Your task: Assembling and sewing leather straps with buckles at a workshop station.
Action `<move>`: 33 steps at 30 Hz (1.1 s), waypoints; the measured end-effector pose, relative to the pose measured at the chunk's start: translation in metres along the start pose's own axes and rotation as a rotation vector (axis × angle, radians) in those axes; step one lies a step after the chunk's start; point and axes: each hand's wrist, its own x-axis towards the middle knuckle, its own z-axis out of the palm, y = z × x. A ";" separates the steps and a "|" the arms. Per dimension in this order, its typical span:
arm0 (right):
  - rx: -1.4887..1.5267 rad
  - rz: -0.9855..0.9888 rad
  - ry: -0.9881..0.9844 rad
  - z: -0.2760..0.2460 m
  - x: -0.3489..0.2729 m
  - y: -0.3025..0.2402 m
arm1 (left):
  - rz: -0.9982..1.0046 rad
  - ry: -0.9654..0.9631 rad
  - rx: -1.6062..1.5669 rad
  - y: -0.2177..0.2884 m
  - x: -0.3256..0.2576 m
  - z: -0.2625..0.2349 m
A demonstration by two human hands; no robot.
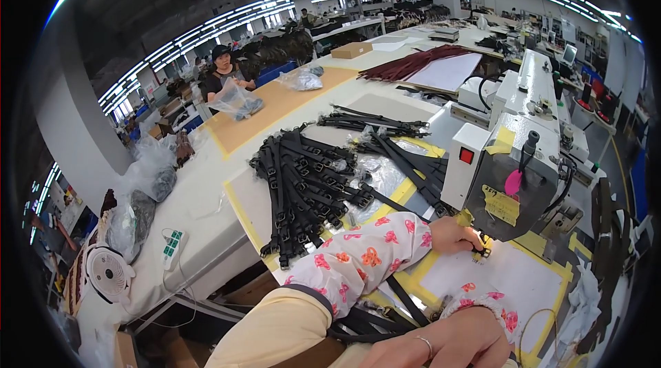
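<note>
My left hand, in a white sleeve with pink and orange flowers, reaches under the head of an industrial sewing machine. Its fingers are closed on the buckle end of a black buckled strap, close to the needle area, where the machine hides part of it. My right hand, with a ring on one finger, is low at the bottom edge, near black straps by my lap. Its fingertips are cut off by the frame, so its grip does not show.
A large pile of black buckled straps lies left of the machine, with more straps behind. Dark red strips lie on a white board farther back. A white fan and a power strip are at left. A co-worker handles a plastic bag.
</note>
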 end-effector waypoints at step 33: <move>0.102 0.631 -0.091 0.010 0.026 -0.053 | -0.043 0.048 0.044 0.000 0.000 0.007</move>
